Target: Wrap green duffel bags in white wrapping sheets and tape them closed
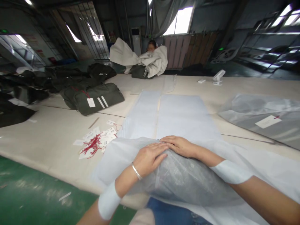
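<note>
Atop the plastic bag [185, 176], left hand [147, 157] and right hand [180, 146] are resting, fingers [159, 148] outstretched, empty, light pressure probably best.

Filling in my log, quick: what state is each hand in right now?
Left hand: open, laid on the clear plastic, thumb apart.
Right hand: on the plastic too; whether it grips any cannot be told.

We see strong white light from the square glass window [180, 20] far off, but the far room is dim. The smooth green floor [44, 190] shines at near left. The cloudy grey plastic bag [185, 176] near us glints softly. Dark metal racks [272, 54] at far right look smeared and stretched.
</note>
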Demonstrator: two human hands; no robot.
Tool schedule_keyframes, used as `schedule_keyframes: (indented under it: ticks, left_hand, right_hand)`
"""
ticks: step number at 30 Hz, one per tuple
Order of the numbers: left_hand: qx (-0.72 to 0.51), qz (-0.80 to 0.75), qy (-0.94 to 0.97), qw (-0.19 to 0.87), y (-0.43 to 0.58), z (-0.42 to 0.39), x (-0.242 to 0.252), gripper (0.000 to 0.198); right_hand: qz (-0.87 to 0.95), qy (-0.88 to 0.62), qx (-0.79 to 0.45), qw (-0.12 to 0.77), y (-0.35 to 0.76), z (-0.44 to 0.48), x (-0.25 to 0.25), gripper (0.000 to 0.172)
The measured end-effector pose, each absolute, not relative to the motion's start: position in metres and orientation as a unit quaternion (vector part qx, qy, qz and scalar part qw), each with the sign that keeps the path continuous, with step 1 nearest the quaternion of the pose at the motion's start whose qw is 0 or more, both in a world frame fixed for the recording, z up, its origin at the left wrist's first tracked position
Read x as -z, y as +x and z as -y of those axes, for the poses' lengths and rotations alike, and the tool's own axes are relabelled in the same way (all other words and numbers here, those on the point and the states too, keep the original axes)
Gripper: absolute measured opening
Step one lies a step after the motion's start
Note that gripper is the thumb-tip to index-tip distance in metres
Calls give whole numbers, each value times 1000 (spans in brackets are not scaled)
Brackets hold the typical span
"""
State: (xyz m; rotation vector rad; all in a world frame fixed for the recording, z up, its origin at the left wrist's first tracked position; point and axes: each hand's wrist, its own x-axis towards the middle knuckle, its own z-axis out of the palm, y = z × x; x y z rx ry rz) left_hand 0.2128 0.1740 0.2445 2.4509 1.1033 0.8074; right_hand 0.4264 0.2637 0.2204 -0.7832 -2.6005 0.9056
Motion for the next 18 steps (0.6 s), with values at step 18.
schedule_keyframes:
  ticks: [18]
  left_hand:
    - [-221, -398, 889, 49, 215, -208, -227, 31]
  right_hand:
    - [736, -451, -506, 7, 412, -476, -154, 27]
